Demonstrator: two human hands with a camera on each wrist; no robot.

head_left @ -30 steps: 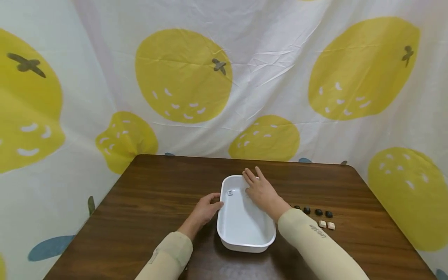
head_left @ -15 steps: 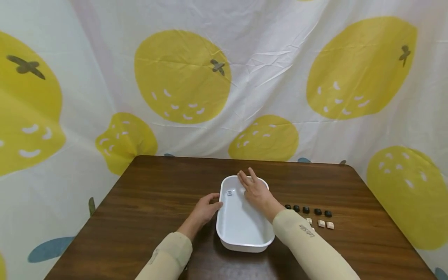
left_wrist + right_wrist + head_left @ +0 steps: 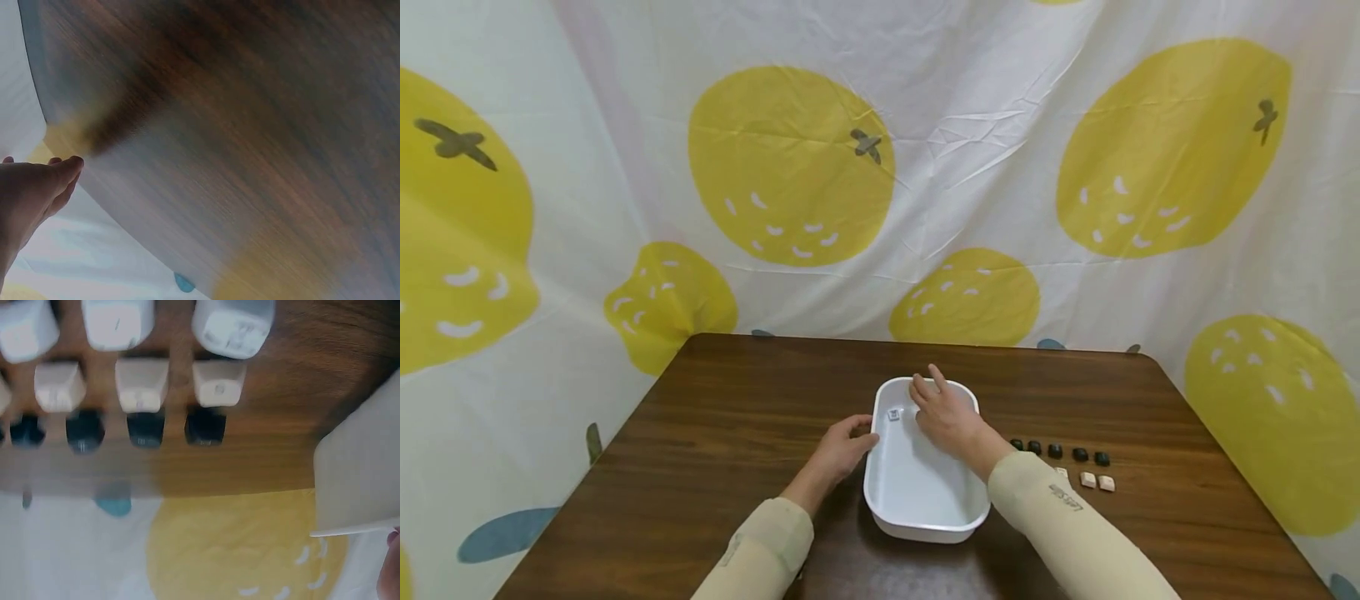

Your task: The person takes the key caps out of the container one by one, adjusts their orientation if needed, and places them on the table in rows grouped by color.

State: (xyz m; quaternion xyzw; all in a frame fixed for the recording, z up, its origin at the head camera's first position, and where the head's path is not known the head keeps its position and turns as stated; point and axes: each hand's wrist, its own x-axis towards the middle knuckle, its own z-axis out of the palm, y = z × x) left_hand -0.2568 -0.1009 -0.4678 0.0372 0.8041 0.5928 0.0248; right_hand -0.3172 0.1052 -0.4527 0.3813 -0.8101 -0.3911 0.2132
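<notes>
A white rectangular tray sits on the table, with one small white keycap lying at its far left corner. My left hand rests against the tray's left side, thumb touching the rim and fingers fairly straight along the outside; part of it shows in the left wrist view. My right hand reaches over the right wall into the tray's far part. Some of its fingers point up and the lower ones bend down inside; whatever lies under them is hidden. Only a bit of that hand shows in the right wrist view, beside the tray wall.
Right of the tray stand rows of keycaps: black ones, then cream ones, partly behind the right forearm. Larger white keycaps appear in the right wrist view. A lemon-print cloth hangs behind the brown wooden table.
The right hand has shifted slightly left inside the tray, and its fingers have bent more. More keycaps show beside the right forearm than a second ago. The left hand and tray stay in place.
</notes>
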